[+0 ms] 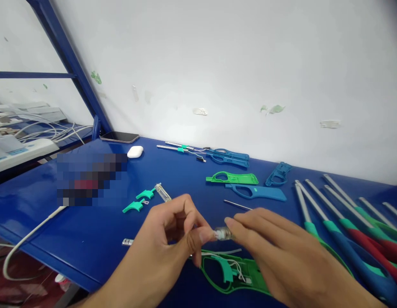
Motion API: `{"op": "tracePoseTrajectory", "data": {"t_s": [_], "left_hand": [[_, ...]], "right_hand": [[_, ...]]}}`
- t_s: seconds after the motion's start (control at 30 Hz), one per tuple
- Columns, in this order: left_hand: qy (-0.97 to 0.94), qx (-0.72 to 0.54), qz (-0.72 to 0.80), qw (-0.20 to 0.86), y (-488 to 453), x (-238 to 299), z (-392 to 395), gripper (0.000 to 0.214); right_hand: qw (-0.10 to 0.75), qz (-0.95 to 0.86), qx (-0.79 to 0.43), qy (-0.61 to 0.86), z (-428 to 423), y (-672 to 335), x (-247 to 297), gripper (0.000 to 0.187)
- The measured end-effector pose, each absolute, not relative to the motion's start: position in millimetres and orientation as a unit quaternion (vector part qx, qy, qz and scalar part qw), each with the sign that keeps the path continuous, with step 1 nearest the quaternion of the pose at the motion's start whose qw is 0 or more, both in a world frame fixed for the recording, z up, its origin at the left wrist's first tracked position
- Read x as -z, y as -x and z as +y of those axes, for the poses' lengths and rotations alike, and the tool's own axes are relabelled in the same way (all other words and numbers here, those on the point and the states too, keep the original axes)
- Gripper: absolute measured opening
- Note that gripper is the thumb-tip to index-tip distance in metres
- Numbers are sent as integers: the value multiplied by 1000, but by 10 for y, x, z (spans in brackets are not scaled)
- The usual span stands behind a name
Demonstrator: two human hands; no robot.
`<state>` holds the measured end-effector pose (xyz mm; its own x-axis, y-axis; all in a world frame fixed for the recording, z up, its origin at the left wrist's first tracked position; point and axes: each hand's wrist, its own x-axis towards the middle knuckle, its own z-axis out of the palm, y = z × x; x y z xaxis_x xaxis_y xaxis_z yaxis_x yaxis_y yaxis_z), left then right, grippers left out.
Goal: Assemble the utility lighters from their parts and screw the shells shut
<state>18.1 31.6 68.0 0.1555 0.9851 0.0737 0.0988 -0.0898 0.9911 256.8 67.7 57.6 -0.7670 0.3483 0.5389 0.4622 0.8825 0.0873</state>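
Between my two hands is a small clear plastic lighter part (223,233) with a whitish end. The thumb and forefinger of my left hand (168,239) pinch its left end. My right hand (278,248) grips the other end, its fingers covering much of the part. Just below lies a green lighter casing half (214,284), partly hidden by both hands. Inside the casing are a teal trigger (226,268) and thin white wires (240,269). A thin metal rod (236,204) points out from behind my right hand.
Finished-looking long-necked lighters (355,235) crowd the right side. Blue casing halves (228,158), a bright green casing half (238,178) and wired metal tubes (175,149) lie farther back. Teal triggers (134,207), a white earphone case (135,152) and a phone (119,137) are left.
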Motion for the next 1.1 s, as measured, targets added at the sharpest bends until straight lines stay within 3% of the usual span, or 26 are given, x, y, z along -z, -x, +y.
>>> {"op": "tracePoseTrajectory", "data": {"t_s": [0.13,0.27,0.43,0.7,1.1], "left_hand": [[-679,-416,516,316,-172,-555,287,7],[-799,-322,474,182,-259,-384,264,28],[-829,-254,459,193,-402,-296,281,23],[-839,-275,431,186,-408,-262,332,24],[-840,-267,432,193,-416,-305,320,25]], "right_hand": [[294,-908,7,299,759,-2696,-640,27],[292,-882,-30,368,804,-2819,-692,25],[262,-883,-96,377,770,-2864,-734,25],[200,-895,-94,387,669,-2851,-636,40],[256,-896,-31,362,636,-2788,-592,36]]}}
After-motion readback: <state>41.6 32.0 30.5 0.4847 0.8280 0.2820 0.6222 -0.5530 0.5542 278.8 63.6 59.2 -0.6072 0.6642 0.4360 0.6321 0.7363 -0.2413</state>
